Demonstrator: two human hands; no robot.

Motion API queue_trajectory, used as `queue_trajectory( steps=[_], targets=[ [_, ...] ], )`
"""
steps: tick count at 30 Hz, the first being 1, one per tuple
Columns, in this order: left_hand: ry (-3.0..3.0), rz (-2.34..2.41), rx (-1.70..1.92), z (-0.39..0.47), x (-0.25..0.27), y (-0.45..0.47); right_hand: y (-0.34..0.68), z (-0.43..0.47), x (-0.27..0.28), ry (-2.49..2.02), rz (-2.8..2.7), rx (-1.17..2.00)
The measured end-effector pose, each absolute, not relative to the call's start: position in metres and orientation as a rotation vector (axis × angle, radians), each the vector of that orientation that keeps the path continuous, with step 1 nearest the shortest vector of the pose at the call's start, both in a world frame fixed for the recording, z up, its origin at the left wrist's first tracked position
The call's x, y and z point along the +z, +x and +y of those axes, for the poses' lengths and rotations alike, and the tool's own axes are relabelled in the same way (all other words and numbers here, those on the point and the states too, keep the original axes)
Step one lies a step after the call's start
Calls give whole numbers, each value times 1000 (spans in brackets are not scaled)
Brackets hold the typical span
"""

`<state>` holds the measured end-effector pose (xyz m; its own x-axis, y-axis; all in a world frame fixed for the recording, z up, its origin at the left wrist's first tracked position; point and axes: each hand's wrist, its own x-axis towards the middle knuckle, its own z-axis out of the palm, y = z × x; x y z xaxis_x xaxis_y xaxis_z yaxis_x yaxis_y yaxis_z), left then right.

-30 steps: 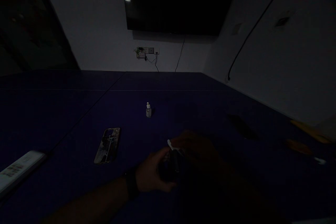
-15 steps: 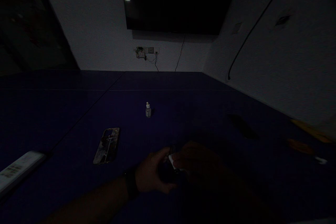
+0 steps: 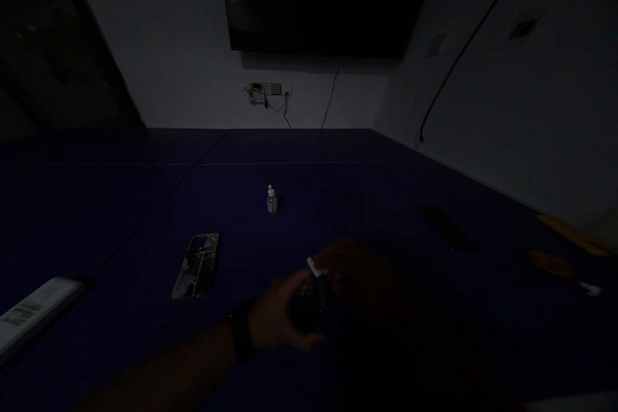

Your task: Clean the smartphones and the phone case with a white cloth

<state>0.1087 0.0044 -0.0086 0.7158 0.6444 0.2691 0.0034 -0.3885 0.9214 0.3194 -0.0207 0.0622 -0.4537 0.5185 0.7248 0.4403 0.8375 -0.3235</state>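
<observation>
In dim light, my left hand (image 3: 280, 315), with a dark band on its wrist, curves thumb and fingers around a dark object (image 3: 322, 296) whose kind I cannot make out. My right hand (image 3: 360, 267) is in deep shadow on the other side of that object. At its fingertips is a small white piece (image 3: 315, 266), possibly cloth or tissue, pressed against the top of the dark object. Beyond the hands a small dropper bottle (image 3: 272, 204) with a white cap stands upright. Left of my left hand lies a patterned phone case (image 3: 197, 266).
A white power strip (image 3: 36, 312) lies at the left edge of the dark blue table (image 3: 309, 183). To the right are a dark flat phone-like thing (image 3: 447, 228), an orange-brown item (image 3: 553, 264) and a yellow strip (image 3: 572, 234). A large screen (image 3: 328, 0) hangs on the wall.
My right hand has moved slightly up and away, and the white piece has shifted up to the top of the dark object. My left hand keeps its hold.
</observation>
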Motion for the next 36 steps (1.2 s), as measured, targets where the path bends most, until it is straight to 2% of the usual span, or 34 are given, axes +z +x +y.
queue_trajectory(
  steps=[5, 8, 10, 14, 16, 23, 31, 36],
  targets=[
    [1858, 491, 736, 4, -5, 109, 308, -15, 59, -1135, -1789, 693],
    [1846, 451, 744, 5, -7, 110, 306, -17, 57, -1199, -1713, 811],
    [1838, 428, 756, 6, -9, 110, 308, -19, 57, -1099, -1790, 675],
    [1837, 430, 775, 7, -11, 109, 315, -23, 55, -600, -2026, 145],
    [1849, 443, 763, 7, -11, 109, 316, -23, 53, -442, -2079, 13],
    [1835, 476, 700, 5, -7, 110, 313, -13, 52, -831, -2025, 79],
    [1824, 417, 726, 5, -8, 110, 318, -35, 53, -503, -2124, -118],
    [1831, 443, 746, 10, -14, 109, 321, -33, 54, -683, -2104, -70]
  ],
)
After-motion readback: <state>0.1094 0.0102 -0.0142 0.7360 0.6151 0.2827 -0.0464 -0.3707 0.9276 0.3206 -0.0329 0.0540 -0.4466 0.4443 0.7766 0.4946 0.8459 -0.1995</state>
